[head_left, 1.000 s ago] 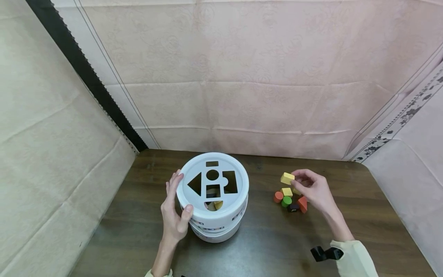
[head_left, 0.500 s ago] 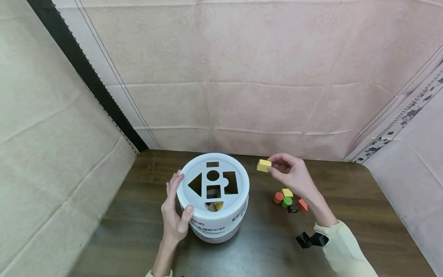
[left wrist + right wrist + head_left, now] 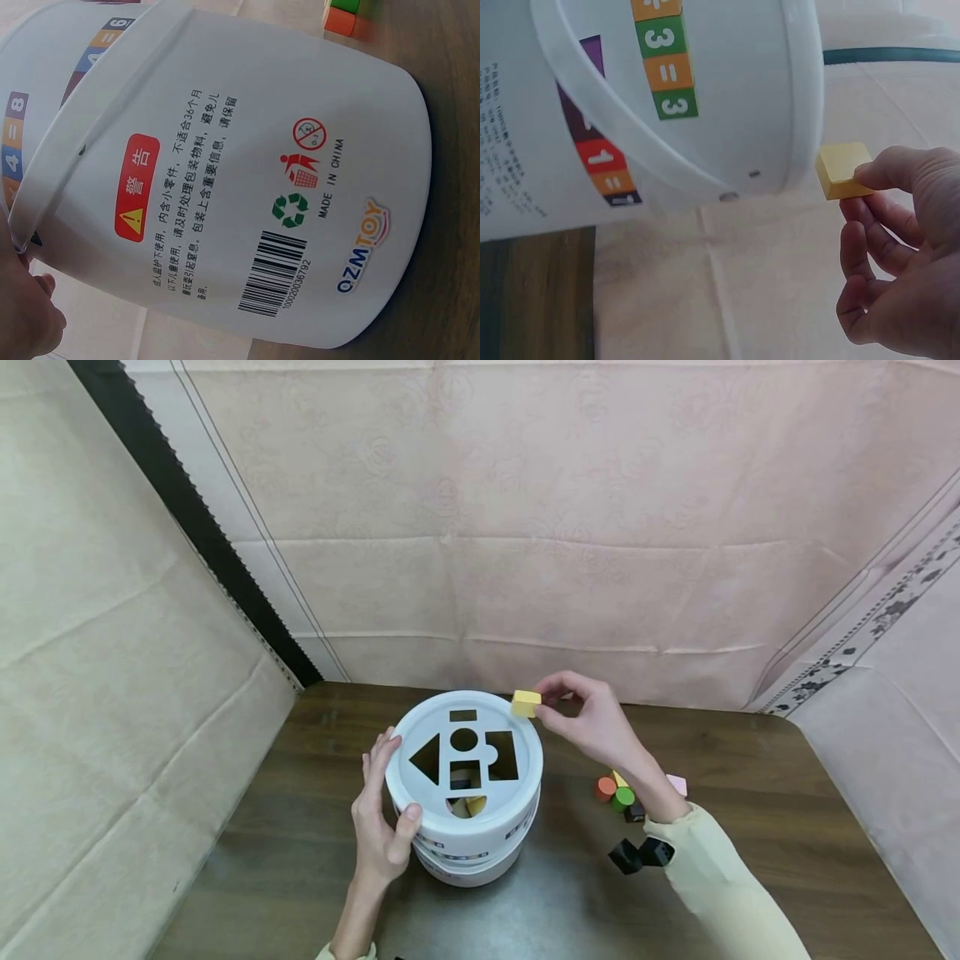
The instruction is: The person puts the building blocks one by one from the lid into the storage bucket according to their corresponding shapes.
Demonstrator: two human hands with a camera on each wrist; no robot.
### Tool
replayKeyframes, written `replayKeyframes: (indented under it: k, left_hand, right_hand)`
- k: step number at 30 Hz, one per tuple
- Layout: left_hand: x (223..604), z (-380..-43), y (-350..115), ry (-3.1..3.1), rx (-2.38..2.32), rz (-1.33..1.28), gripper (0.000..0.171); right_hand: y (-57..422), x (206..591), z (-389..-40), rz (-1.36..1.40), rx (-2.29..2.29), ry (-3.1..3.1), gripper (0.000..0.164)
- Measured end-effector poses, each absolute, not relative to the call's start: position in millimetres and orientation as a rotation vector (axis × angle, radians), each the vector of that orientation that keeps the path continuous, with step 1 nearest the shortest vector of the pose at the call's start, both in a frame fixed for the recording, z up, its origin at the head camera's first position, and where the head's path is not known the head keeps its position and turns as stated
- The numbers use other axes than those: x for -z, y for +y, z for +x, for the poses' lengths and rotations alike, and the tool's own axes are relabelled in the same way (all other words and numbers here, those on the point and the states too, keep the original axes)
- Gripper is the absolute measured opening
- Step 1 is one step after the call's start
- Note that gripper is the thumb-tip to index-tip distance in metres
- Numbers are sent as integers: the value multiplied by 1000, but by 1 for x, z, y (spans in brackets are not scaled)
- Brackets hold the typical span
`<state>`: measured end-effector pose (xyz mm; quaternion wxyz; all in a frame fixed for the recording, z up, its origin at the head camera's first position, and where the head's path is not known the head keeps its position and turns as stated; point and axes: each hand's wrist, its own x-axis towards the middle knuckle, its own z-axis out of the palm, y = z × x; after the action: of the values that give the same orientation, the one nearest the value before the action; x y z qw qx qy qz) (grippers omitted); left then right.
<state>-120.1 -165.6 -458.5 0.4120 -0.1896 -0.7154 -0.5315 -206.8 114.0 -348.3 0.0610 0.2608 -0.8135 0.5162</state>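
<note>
A white shape-sorter bucket (image 3: 468,852) stands upright with its cut-out lid (image 3: 442,710) facing up. My left hand (image 3: 381,827) holds its left side, thumb at the front of the rim and fingers along the side. In the left wrist view, part of that hand (image 3: 30,315) shows by the rim. Pinched between thumb and fingers of my right hand (image 3: 588,714) is a yellow block (image 3: 527,703), over the lid's back right edge. The right wrist view shows the yellow block (image 3: 844,169) close beside the rim. A yellow piece (image 3: 474,807) is visible through a lid opening.
Right of the bucket on the wooden table (image 3: 300,860) lie a red cylinder (image 3: 605,789), a green cylinder (image 3: 623,799), a dark block (image 3: 633,813) and a pink block (image 3: 677,784). The right forearm partly covers this group. Cloth (image 3: 525,568) hangs behind the table.
My right hand has carried the yellow block left from above the loose blocks to the lid's edge. The pink block has come into view. My left hand stays on the bucket.
</note>
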Motion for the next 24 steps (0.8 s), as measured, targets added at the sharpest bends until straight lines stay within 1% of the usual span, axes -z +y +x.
replayKeyframes:
  k: [12,18,24]
  left_hand:
    - [458,-119,-166,-1815,1344,-468,72]
    - [458,-119,-166,-1820,1346,-469,72]
    - [458,-120,-166,-1820,1349,-469,71]
  right_hand:
    - [73,349,-223,982,-1477,-2451,19]
    - [61,351,-229,1005,-1417,-2476,18]
    - [53,354,-233,1053,-1457,-2451,17]
